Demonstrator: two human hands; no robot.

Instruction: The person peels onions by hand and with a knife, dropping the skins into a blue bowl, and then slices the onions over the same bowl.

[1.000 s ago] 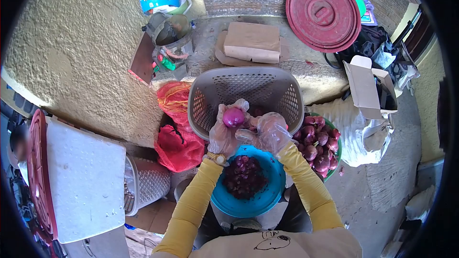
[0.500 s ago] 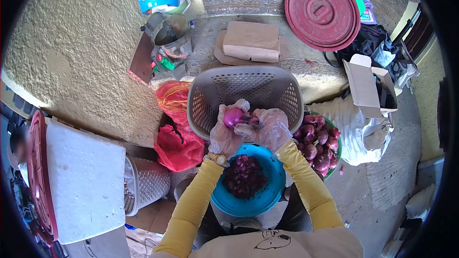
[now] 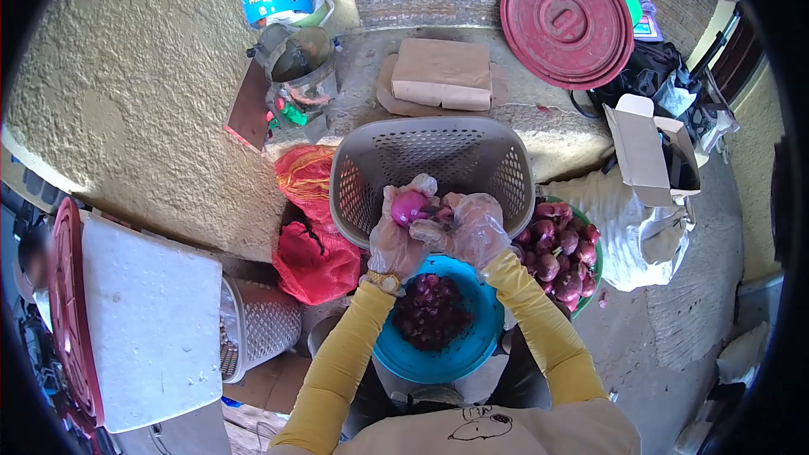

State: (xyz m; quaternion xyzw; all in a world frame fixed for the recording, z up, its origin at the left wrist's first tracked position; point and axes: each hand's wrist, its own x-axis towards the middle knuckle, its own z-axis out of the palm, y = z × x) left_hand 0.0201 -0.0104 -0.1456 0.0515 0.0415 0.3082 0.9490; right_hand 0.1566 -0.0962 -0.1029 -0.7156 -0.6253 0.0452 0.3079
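In the head view, my left hand (image 3: 398, 232), in a clear plastic glove, grips a red onion (image 3: 409, 208) whose bare side looks smooth and bright purple. Close beside it, my gloved right hand (image 3: 474, 227) has its fingers bent in at the onion's right side, around dark purple matter I cannot make out. Both hands are over the near rim of a grey-brown perforated basket (image 3: 432, 139). Below them, a blue basin (image 3: 480, 345) holds dark red onion skins (image 3: 430, 312). To the right, several red onions (image 3: 566, 253) fill a green basket (image 3: 599, 265).
Left of the basket lie red mesh sacks (image 3: 316, 261). A white foam box (image 3: 152, 320) and a second perforated basket (image 3: 268, 320) stand farther left. Behind are a flat cardboard box (image 3: 442, 72) and a large red lid (image 3: 566, 24). A white sack (image 3: 619, 236) lies at right.
The onion and both hands have shifted very slightly left. My right fingers have moved a little at the onion's side; the grip stays the same.
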